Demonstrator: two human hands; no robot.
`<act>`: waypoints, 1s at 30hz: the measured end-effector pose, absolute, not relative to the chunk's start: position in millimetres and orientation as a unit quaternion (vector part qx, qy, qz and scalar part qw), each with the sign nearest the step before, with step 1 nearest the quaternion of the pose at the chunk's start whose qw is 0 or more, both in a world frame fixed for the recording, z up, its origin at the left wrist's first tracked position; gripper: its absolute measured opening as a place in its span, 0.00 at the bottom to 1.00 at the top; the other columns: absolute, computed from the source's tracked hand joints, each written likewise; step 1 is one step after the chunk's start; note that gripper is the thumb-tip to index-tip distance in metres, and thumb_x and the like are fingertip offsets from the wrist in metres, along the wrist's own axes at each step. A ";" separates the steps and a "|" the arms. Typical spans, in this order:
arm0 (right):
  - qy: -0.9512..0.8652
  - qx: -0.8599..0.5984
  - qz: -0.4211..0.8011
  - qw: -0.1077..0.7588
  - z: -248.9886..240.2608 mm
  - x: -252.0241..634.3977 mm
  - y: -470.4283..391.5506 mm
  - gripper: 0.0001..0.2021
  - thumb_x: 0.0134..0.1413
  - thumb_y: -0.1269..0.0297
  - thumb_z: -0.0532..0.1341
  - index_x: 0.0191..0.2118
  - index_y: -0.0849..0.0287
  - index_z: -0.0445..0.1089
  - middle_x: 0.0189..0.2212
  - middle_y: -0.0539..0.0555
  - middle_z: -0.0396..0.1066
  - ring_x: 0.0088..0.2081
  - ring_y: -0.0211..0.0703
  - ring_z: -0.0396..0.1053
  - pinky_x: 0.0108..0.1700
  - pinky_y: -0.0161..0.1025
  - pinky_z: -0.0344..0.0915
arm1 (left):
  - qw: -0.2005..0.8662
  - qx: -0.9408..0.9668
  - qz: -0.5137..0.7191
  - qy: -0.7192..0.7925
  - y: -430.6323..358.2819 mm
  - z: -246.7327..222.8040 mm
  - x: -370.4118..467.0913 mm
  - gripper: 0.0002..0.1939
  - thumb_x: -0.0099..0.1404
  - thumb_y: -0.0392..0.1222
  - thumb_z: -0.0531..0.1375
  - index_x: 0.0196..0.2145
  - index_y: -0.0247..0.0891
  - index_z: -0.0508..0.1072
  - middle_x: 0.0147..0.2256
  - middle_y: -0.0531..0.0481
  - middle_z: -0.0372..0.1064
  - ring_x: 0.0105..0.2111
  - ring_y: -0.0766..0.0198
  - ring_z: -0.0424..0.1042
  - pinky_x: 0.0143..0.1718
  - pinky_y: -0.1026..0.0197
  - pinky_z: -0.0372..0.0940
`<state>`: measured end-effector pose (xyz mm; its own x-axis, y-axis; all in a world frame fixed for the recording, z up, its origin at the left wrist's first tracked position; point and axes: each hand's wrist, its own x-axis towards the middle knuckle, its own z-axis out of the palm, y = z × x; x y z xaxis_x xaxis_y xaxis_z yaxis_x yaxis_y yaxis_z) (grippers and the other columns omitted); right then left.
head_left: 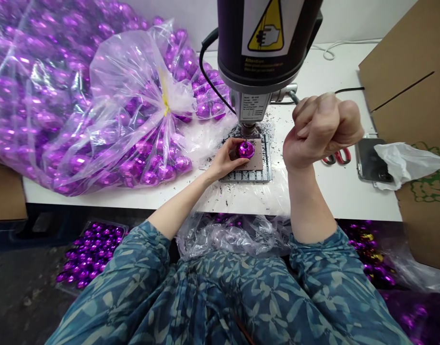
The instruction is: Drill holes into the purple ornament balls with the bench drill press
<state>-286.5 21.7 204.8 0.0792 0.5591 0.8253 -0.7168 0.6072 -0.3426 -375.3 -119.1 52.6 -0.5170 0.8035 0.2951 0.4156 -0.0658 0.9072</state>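
Note:
My left hand (227,158) grips a shiny purple faceted ball (246,149) between thumb and fingers. The ball rests on a flat brownish plate (255,162) over the slotted metal base (266,173) of a small drill press (254,103). Directly above the ball is the drill's chuck, and a thin bit seems to meet the ball's top. My right hand (322,124), raised at the machine's right side, is closed in a fist around the end of the press's lever (294,97); most of that lever is hidden by the fingers.
A large clear bag (133,110) of purple balls, tied with yellow, fills the left. Red-handled scissors (338,157), a phone (373,160) and a cardboard box (410,86) are at right. Dark shavings litter the white table (162,195). Below, a tray (92,251) holds more balls.

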 end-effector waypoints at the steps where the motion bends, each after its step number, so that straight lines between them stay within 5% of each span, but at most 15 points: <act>1: -0.523 0.064 0.430 0.733 202.6 -287.0 23.0 0.34 0.63 0.45 0.62 0.25 0.58 0.37 0.16 0.45 0.30 0.16 0.25 0.37 0.21 0.36 0.40 | 0.172 0.459 0.565 0.663 -119.1 53.1 -375.1 0.31 0.67 0.55 0.70 0.60 0.43 0.64 0.60 0.38 0.72 0.62 0.47 0.74 0.67 0.39 0.69; 12: -0.545 -0.002 0.413 0.729 188.1 -281.6 19.0 0.36 0.62 0.37 0.59 0.22 0.58 0.36 0.13 0.44 0.34 0.16 0.27 0.39 0.23 0.39 0.48 | 0.182 0.443 0.583 0.656 -118.9 53.2 -372.8 0.30 0.65 0.51 0.71 0.58 0.44 0.64 0.59 0.39 0.74 0.61 0.48 0.76 0.65 0.40 0.71; 15: -0.541 0.005 0.434 0.720 214.9 -281.8 15.5 0.31 0.65 0.47 0.59 0.23 0.57 0.38 0.15 0.44 0.37 0.16 0.25 0.43 0.23 0.34 0.46 | 0.175 0.432 0.574 0.673 -117.5 54.2 -372.6 0.30 0.65 0.50 0.72 0.58 0.44 0.65 0.59 0.40 0.75 0.61 0.48 0.77 0.64 0.40 0.72; 18: -0.524 0.026 0.499 0.690 250.4 -289.7 17.3 0.22 0.67 0.69 0.54 0.24 0.56 0.43 0.14 0.42 0.45 0.15 0.23 0.45 0.22 0.31 0.41 | 0.142 0.413 0.554 0.708 -121.0 63.7 -366.9 0.29 0.66 0.50 0.72 0.57 0.42 0.65 0.58 0.39 0.75 0.60 0.48 0.77 0.62 0.42 0.73; 23: -0.508 0.045 0.555 0.657 274.8 -298.5 23.4 0.18 0.66 0.73 0.53 0.24 0.54 0.49 0.12 0.39 0.45 0.14 0.24 0.44 0.21 0.31 0.37 | 0.058 0.403 0.536 0.740 -166.2 90.7 -325.4 0.28 0.66 0.55 0.71 0.55 0.40 0.68 0.52 0.40 0.77 0.53 0.51 0.79 0.56 0.42 0.76; 27: -0.514 0.037 0.566 0.644 270.9 -299.2 27.0 0.18 0.67 0.76 0.50 0.24 0.55 0.58 0.11 0.40 0.47 0.14 0.25 0.47 0.22 0.33 0.37 | 0.214 0.519 0.476 0.677 -231.0 94.8 -269.3 0.24 0.69 0.58 0.67 0.55 0.44 0.70 0.46 0.44 0.80 0.44 0.56 0.83 0.49 0.48 0.80; 30: -0.503 0.041 0.555 0.661 268.6 -301.3 29.1 0.23 0.67 0.76 0.51 0.19 0.55 0.48 0.11 0.42 0.42 0.13 0.26 0.46 0.21 0.34 0.36 | 0.303 0.523 0.281 0.745 -268.8 78.3 -240.5 0.25 0.71 0.57 0.65 0.58 0.41 0.72 0.47 0.39 0.82 0.46 0.49 0.84 0.48 0.47 0.81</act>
